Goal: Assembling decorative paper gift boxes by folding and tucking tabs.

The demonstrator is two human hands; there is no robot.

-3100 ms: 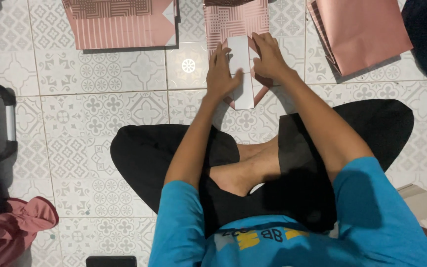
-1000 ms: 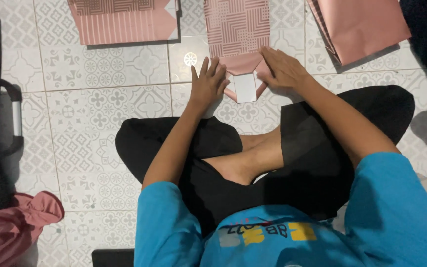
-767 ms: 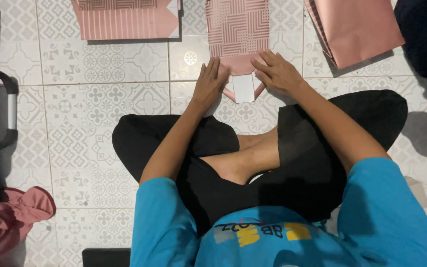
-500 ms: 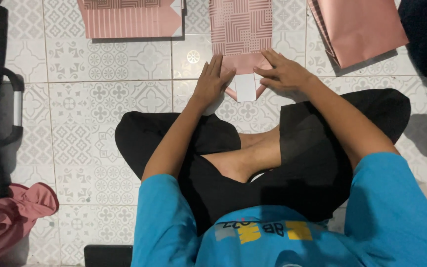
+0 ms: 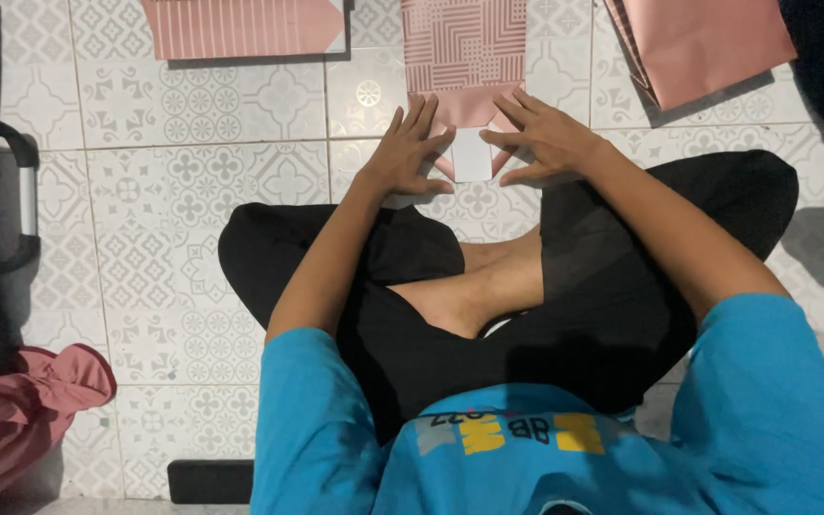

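A pink patterned paper bag [image 5: 463, 52] lies flat on the tiled floor in front of my crossed legs. Its near end is folded into a pointed flap showing a white panel [image 5: 472, 155]. My left hand [image 5: 407, 153] presses flat on the left side of that fold, fingers spread. Pressing the right side of the fold is my right hand [image 5: 547, 141], also with fingers spread. Both hands lie on the paper rather than gripping it.
A striped pink paper bag [image 5: 240, 27] lies at the far left and a stack of plain pink sheets [image 5: 708, 43] at the far right. A dark case with a handle [image 5: 11, 200] and a pink cloth [image 5: 21, 410] sit at left. A black object [image 5: 210, 480] lies near my left knee.
The long white strip seen earlier is now folded down to a small panel. Both hands have stayed on the bag's near end, pressing the fold, and the view has shifted slightly.
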